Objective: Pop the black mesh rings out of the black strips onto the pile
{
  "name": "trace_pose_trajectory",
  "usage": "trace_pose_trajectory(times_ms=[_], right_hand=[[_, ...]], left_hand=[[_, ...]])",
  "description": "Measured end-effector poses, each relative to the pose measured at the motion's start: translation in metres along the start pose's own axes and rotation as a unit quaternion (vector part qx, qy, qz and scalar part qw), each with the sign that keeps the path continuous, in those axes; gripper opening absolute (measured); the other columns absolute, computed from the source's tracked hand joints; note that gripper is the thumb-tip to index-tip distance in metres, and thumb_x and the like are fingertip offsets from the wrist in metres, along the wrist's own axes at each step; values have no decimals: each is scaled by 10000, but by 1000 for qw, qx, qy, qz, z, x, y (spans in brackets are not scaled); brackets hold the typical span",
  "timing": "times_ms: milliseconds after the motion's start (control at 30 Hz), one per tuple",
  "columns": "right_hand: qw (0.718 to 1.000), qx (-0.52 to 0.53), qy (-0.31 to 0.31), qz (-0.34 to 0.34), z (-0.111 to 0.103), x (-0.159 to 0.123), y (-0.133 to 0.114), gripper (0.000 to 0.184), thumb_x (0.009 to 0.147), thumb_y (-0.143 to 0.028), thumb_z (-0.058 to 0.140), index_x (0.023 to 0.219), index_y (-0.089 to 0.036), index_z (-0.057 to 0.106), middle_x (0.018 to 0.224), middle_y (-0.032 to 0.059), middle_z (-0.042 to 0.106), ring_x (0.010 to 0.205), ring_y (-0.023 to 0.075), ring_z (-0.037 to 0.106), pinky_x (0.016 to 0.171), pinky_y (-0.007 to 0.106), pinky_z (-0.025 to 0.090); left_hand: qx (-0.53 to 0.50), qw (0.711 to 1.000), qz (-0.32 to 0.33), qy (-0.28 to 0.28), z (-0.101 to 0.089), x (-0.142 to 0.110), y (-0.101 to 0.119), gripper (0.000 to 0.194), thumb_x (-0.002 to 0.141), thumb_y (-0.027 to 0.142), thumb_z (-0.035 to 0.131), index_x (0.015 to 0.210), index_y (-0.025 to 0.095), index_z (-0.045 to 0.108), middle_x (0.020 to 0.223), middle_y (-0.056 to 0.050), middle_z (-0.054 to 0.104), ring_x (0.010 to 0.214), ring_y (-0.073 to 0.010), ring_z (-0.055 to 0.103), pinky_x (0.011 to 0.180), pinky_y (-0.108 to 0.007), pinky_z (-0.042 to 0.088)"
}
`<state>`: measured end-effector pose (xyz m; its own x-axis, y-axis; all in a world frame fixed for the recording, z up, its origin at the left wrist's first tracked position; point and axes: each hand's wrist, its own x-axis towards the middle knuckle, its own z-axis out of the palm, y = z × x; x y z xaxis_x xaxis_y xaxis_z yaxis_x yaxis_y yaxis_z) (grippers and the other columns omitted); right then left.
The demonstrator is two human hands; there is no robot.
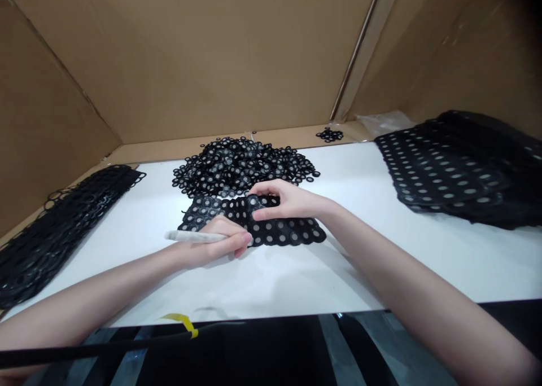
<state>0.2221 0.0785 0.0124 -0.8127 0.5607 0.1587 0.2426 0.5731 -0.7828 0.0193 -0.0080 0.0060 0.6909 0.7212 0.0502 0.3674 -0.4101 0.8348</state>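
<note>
A black rubber sheet of joined rings with pale round centres (292, 232) lies flat on the white tabletop in front of me. My left hand (224, 236) is closed around a slim white pen-like tool (195, 236), whose back end points left. Its working end is hidden by my fingers, at the sheet's near edge. Over the sheet's middle, my right hand (283, 200) curves with thumb and fingers apart, the fingertips touching the sheet or just above it. Directly behind the sheet rises a heap of loose small black rings (241, 163).
A stack of black perforated sheets (63, 228) lies at the left. On the right is a pile of black dotted sheets (457, 171), near a clear plastic bag (387, 122). A small ring cluster (329, 135) sits at the back. Cardboard walls (220, 53) enclose the white table (271, 287).
</note>
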Motion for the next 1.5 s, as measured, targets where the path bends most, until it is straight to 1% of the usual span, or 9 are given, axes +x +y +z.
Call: trace_pose_trajectory(times_ms=[167, 367, 500, 667, 833, 1000, 1167, 1333, 1500], right_hand=[[993, -86, 82, -2, 19, 3, -3, 254, 743, -281, 694, 949, -165, 597, 903, 14, 650, 822, 167, 580, 739, 273, 420], [986, -131, 100, 27, 23, 6, 9, 284, 714, -200, 719, 970, -175, 598, 931, 12, 669, 797, 166, 594, 717, 267, 415], [984, -131, 120, 10, 24, 9, 15, 166, 791, -251, 660, 932, -172, 623, 950, 34, 682, 861, 182, 612, 750, 281, 430], [976, -162, 143, 22, 30, 12, 20, 65, 837, -177, 598, 885, -183, 641, 931, 35, 685, 889, 185, 599, 805, 305, 423], [968, -193, 158, 41, 32, 14, 23, 31, 793, -176, 664, 809, -192, 642, 899, 32, 656, 887, 186, 567, 810, 313, 408], [969, -191, 149, 54, 30, 14, 20, 25, 785, -193, 675, 787, -188, 650, 895, 35, 641, 885, 181, 552, 794, 303, 395], [972, -181, 141, 52, 29, 14, 20, 15, 789, -180, 665, 792, -185, 650, 886, 31, 635, 870, 172, 553, 778, 294, 390], [972, -177, 144, 56, 30, 14, 20, 34, 786, -165, 664, 769, -186, 643, 871, 26, 622, 883, 176, 544, 808, 308, 381], [972, -164, 152, 66, 32, 16, 20, 71, 768, -134, 668, 737, -185, 630, 910, 31, 605, 927, 187, 525, 836, 328, 370]], left_hand=[[-43, 999, 17, 28, 1, 1, -6, 479, 934, 327, 397, 533, 121, 558, 515, -18, 490, 502, -100, 444, 522, -250, 329], [-163, 981, -55, 89, -10, 1, -20, 520, 913, 388, 442, 492, 112, 573, 397, 2, 392, 414, -86, 323, 440, -270, 196], [-97, 983, -43, 152, -21, 6, -26, 496, 930, 472, 390, 741, 109, 670, 479, 12, 442, 441, -83, 335, 442, -247, 204], [-55, 980, -17, 191, -30, 12, -39, 522, 924, 562, 322, 927, 125, 609, 545, 22, 470, 441, -79, 332, 434, -220, 232], [-36, 986, -24, 161, -31, 15, -42, 464, 927, 554, 322, 927, 142, 536, 639, 11, 513, 496, -83, 368, 479, -213, 281], [12, 990, -38, 138, -33, 16, -36, 473, 938, 517, 316, 909, 124, 578, 671, -4, 524, 573, -106, 407, 540, -225, 319], [75, 985, -39, 148, -33, 18, -30, 419, 938, 445, 361, 868, 132, 630, 870, -45, 586, 779, -144, 505, 677, -240, 385], [62, 984, -75, 149, -32, 20, -26, 307, 924, 418, 410, 920, 150, 559, 692, 21, 507, 680, -127, 477, 646, -236, 370], [109, 991, -37, 63, -40, 26, -25, 426, 959, 379, 303, 710, 141, 553, 613, 24, 453, 620, -113, 433, 620, -237, 334]])
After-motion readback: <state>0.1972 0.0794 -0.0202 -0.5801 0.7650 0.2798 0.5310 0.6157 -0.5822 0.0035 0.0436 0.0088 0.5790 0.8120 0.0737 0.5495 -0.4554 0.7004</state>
